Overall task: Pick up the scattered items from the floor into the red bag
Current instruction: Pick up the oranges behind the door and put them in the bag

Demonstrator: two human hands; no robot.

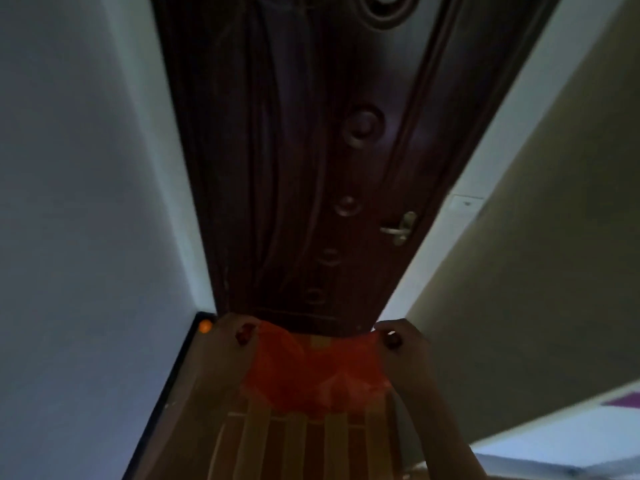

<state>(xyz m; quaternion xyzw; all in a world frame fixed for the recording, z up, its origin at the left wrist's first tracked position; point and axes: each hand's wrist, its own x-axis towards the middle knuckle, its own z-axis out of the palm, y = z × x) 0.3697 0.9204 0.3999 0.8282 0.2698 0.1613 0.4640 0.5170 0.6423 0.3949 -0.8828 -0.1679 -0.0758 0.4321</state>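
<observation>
A thin red plastic bag [311,372] hangs stretched between my two hands in front of the dark door. My left hand [239,332] pinches its upper left edge and my right hand [394,336] pinches its upper right edge. The bag sags in the middle, above a striped mat on the floor. A small orange ball [205,326] lies on the floor in the corner left of the door, just beyond my left hand. The picture is dim and blurred.
A dark brown door [304,168] with a metal handle [398,228] fills the middle. White walls close in on both sides, with a black skirting board [162,393] along the left. A striped brown mat [298,445] covers the floor below the bag.
</observation>
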